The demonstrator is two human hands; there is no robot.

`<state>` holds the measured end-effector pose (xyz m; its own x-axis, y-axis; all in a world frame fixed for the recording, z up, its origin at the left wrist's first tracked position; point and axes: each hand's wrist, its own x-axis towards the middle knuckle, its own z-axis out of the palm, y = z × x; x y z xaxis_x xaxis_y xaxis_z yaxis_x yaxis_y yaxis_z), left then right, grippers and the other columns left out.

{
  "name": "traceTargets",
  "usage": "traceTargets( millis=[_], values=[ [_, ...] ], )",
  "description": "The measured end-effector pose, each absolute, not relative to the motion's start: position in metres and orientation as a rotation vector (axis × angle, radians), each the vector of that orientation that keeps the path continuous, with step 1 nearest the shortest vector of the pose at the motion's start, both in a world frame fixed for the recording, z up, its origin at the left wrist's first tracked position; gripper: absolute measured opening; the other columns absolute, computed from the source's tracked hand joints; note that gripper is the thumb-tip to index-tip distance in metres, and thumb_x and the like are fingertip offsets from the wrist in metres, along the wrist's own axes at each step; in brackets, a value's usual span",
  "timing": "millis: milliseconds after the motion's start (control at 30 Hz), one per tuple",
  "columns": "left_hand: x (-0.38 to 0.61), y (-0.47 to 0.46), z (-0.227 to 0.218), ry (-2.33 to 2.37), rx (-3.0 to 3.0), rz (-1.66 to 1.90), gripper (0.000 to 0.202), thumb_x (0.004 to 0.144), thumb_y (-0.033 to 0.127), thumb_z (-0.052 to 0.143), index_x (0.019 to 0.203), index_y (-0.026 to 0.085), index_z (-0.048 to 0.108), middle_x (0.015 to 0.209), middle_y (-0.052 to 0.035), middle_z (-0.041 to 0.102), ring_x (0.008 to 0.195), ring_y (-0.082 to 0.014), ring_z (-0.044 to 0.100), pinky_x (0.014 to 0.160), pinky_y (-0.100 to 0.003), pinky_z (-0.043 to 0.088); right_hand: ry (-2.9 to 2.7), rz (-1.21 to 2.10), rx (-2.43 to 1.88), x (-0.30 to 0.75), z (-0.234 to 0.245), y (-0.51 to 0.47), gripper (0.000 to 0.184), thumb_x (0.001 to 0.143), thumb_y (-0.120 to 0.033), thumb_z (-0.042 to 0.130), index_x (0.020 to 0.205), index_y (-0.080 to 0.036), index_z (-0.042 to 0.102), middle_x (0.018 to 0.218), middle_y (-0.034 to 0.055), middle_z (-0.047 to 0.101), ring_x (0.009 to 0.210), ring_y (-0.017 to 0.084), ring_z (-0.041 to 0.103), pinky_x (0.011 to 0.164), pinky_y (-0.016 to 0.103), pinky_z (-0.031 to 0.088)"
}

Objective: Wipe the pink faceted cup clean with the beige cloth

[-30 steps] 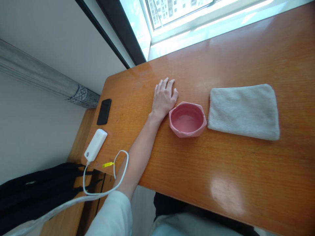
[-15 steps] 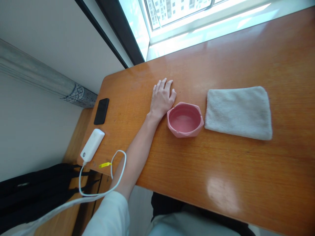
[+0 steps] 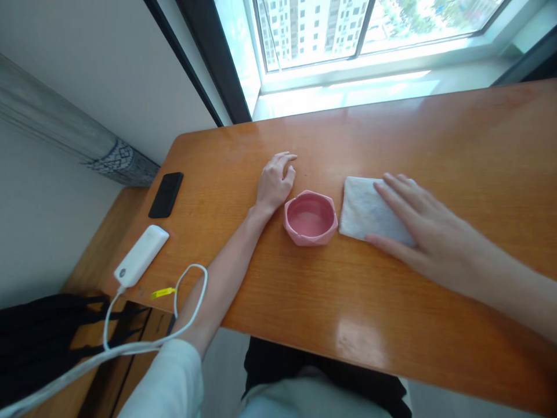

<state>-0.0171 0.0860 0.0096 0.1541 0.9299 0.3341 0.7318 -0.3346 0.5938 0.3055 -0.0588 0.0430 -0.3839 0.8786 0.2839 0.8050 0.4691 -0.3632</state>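
A pink angular bowl with liquid in it stands on the orange wooden table. My left hand rests on the table just left of the bowl, fingers loosely curled and apart, holding nothing. To the bowl's right lies a pale grey folded cloth. My right hand lies flat on top of the cloth with its fingers stretched out, covering most of it.
A black phone and a white power bank with a white cable sit near the table's left edge. A window sill runs behind the table. A black bag lies lower left.
My right hand has come into view from the right and now lies on the cloth. My left hand's fingers have curled slightly. The camera has tilted up.
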Motion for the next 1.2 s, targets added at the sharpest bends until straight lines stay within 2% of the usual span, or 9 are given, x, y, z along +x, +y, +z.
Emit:
traceTargets(
  millis=[133,300,400,533,667,800,933,1100,1200],
  values=[
    [-0.012,0.075,0.011,1.484,1.930,1.035,0.038,0.106,0.021,0.047,0.132,0.020,0.074,0.144,-0.0091,0.078,0.139,-0.0216,0.073,0.129,-0.039,0.054,-2.372,0.125,-1.393,0.307,0.013,-0.068,0.084,0.112,-0.062,0.051,0.183,-0.024,0.024,0.185,0.0174,0.039,0.171,0.046,0.039,0.135,0.076,0.038],
    [-0.023,0.032,0.018,1.323,1.767,1.069,0.042,0.113,0.032,0.035,0.130,0.022,0.072,0.140,-0.0080,0.080,0.128,-0.0209,0.079,0.118,-0.038,0.063,-2.292,0.133,-1.448,0.299,0.020,-0.065,0.057,0.115,-0.049,0.046,0.161,-0.019,0.062,0.166,0.0181,0.065,0.161,0.045,0.054,0.130,0.072,0.046],
    [-0.035,0.007,0.024,1.290,1.709,1.060,0.052,0.116,0.036,0.022,0.135,0.026,0.069,0.146,-0.0085,0.078,0.128,-0.0204,0.080,0.118,-0.040,0.063,-2.024,0.318,-1.567,0.287,0.047,-0.060,0.050,0.114,-0.056,0.044,0.116,-0.022,0.080,0.117,0.0140,0.085,0.118,0.040,0.079,0.105,0.062,0.062],
    [-0.047,-0.011,0.030,1.048,1.779,0.899,0.071,0.113,0.077,0.029,0.158,0.030,0.055,0.164,-0.0117,0.065,0.153,-0.0248,0.065,0.132,-0.042,0.053,-1.372,0.524,-1.735,0.259,0.085,-0.064,0.056,0.112,-0.067,0.047,0.080,-0.026,0.068,0.075,0.0058,0.070,0.072,0.028,0.068,0.063,0.042,0.054],
    [-0.055,-0.012,0.024,0.756,1.834,0.835,0.123,0.078,0.102,0.068,0.174,0.032,0.037,0.178,-0.0144,0.048,0.168,-0.0347,0.047,0.140,-0.047,0.043,-1.671,0.216,-1.314,0.222,0.093,-0.073,0.045,0.117,-0.051,0.043,0.125,-0.024,0.078,0.112,0.0115,0.082,0.108,0.033,0.079,0.091,0.051,0.065],
    [-0.058,-0.009,0.008,0.722,1.860,0.780,0.132,0.079,0.075,0.093,0.181,0.029,0.023,0.178,-0.0162,0.048,0.164,-0.0422,0.050,0.141,-0.060,0.038,-2.450,0.062,-0.766,0.195,0.069,-0.070,0.056,0.111,-0.030,0.054,0.166,-0.018,0.055,0.145,0.0175,0.078,0.134,0.036,0.075,0.115,0.057,0.063],
    [-0.059,-0.010,0.000,0.699,1.827,0.776,0.131,0.087,0.054,0.095,0.183,0.036,0.008,0.175,-0.0124,0.052,0.159,-0.0385,0.058,0.140,-0.062,0.042,-2.515,0.034,-0.830,0.184,0.057,-0.069,0.062,0.105,-0.027,0.061,0.163,-0.005,0.053,0.148,0.0242,0.075,0.136,0.039,0.073,0.119,0.059,0.061],
    [-0.062,-0.007,-0.006,0.721,1.947,0.812,0.109,0.100,0.048,0.084,0.183,0.041,0.013,0.185,-0.0072,0.038,0.174,-0.0365,0.036,0.147,-0.062,0.028,-2.649,-0.070,-1.016,0.169,0.072,-0.078,0.072,0.091,-0.018,0.067,0.157,0.008,0.053,0.153,0.0333,0.067,0.141,0.046,0.065,0.125,0.060,0.054],
    [-0.061,-0.004,-0.012,0.687,1.987,0.823,0.120,0.093,0.050,0.091,0.182,0.044,0.011,0.183,-0.0095,0.040,0.169,-0.0358,0.045,0.143,-0.064,0.035,-2.755,-0.189,-1.059,0.162,0.074,-0.074,0.055,0.090,-0.011,0.066,0.143,0.005,0.064,0.135,0.0321,0.074,0.121,0.043,0.072,0.111,0.057,0.058]
  ],
)
